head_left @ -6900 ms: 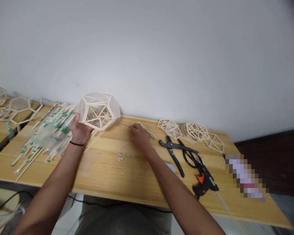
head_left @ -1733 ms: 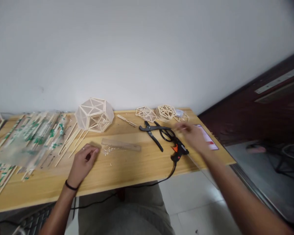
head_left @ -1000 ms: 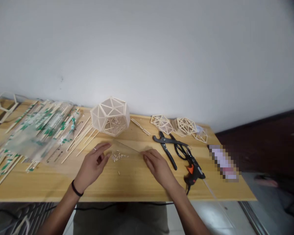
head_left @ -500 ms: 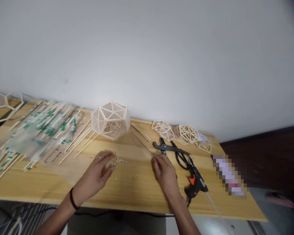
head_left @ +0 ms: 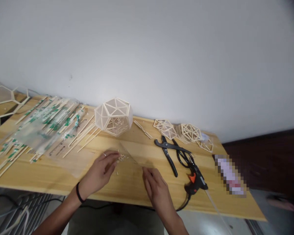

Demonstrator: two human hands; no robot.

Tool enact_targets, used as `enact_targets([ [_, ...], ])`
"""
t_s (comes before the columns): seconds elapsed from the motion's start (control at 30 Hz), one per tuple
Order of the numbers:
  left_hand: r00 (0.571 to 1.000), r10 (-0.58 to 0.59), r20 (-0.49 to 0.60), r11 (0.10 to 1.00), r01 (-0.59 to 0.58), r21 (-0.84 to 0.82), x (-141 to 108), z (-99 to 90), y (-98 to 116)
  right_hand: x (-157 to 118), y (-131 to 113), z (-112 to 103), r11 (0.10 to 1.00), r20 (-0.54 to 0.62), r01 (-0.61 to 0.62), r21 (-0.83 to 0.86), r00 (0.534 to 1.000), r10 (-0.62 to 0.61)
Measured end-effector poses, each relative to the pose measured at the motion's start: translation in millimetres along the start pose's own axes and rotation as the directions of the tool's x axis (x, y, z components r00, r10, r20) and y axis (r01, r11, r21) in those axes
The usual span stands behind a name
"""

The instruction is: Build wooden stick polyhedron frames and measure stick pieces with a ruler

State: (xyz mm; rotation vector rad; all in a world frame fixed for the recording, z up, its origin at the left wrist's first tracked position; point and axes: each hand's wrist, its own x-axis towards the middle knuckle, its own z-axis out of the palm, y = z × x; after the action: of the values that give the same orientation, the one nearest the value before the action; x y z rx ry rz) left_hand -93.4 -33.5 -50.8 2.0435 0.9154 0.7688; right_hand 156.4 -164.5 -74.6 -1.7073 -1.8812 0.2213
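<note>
My left hand, with a ring and a black wrist band, rests low over the table, fingers curved and thumb apart. Its fingertips are beside a small heap of short wooden stick offcuts; I see nothing gripped in it. To the right, my right hand is closed on a thin translucent sheet, whose straight dark edge points up-left past the heap. The sheet's outline is hard to make out against the wood. Behind the heap stands a many-sided stick frame with pale panels and stick pieces inside.
Pruning shears, black-handled scissors and a glue gun lie on the right. Stick frames sit along the wall. Bundled sticks in plastic wrappers and loose sticks cover the left of the wooden table.
My right hand has moved left and nearer me with the sheet, away from the shears, whose handle now shows. My left hand keeps beside the offcuts. The view has shifted slightly.
</note>
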Motion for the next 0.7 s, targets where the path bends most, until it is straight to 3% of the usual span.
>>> enact_targets([
  [0.17,0.994,-0.022,-0.110,0.997,0.029,0.066,-2,-3.1,-12,2,4,-4,1.000,-0.074,-0.009,0.011,0.997,0.009],
  [0.3,1.000,0.013,-0.023,0.998,-0.012,0.067,-5,3.9,-11,27,15,0,0.999,-0.150,-0.021,-0.034,0.989,0.016],
  [0.43,0.998,0.059,0.037,0.997,-0.061,0.041,-11,12.4,-1,39,13,11,0.999,-0.095,0.031,-0.031,0.995,-0.034],
  [0.57,0.996,0.038,0.078,0.999,-0.038,-0.004,-21,13.4,10,29,4,14,0.996,-0.038,0.083,-0.021,0.996,-0.083],
  [0.7,0.993,-0.054,-0.103,0.997,0.047,-0.067,-22,5.5,10,15,1,10,0.991,-0.008,0.127,0.037,0.992,-0.127],
])
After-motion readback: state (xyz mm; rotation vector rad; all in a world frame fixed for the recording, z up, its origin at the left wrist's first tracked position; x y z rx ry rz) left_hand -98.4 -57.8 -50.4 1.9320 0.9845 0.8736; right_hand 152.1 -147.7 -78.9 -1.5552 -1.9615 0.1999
